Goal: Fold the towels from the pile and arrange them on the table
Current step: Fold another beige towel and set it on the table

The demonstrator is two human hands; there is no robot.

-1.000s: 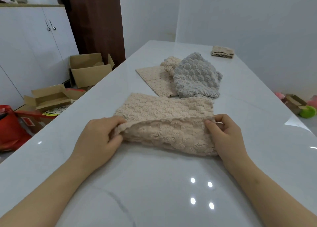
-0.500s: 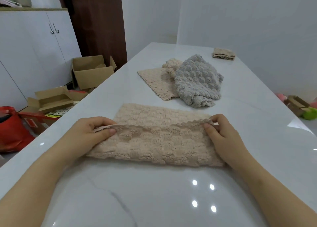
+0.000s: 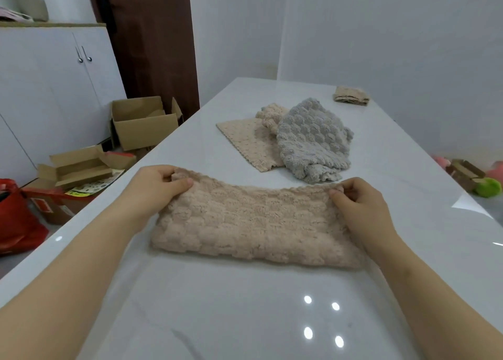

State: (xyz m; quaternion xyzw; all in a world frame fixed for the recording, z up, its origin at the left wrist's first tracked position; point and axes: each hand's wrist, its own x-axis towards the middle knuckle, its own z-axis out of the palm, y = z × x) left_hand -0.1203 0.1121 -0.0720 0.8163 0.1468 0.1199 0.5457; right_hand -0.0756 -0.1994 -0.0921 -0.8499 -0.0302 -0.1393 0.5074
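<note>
Nearest you: bare glossy bench (image 3: 245, 319), four ceiling-light glints on it.

Just beyond, the beige towel (image 3: 253, 223) lies folded double into a long band across the bench. Your left hand (image 3: 160, 185) pinches its far left corner, thumb on top, fingers curled under the edge. Your right hand (image 3: 359, 204) pinches the far right corner the same way. The far edge sags slightly between the two grips; the near fold rests flat on the bench.

Further along, apart from the band: the pile. A grey towel (image 3: 313, 139) is heaped on top and overlaps the right side of a flat beige towel (image 3: 250, 142). A bunched beige towel (image 3: 272, 113) sits behind, partly hidden by the grey one.

Far end, near the wall: one folded towel (image 3: 351, 95), alone.

Nothing lies between the band and the pile.

Floor, left of the bench: a red bag (image 3: 16, 215) (contents not visible), a low open carton (image 3: 79, 166) with a printed sheet (image 3: 95, 187) beside it, then an upright open cardboard box (image 3: 144, 123), whose inside is mostly hidden from this angle. Behind them stand a white cabinet (image 3: 54, 87) and a dark brown door (image 3: 152, 41).

Floor, right: a small cardboard box (image 3: 465, 173) touching a green fuzzy object (image 3: 488, 187).
</note>
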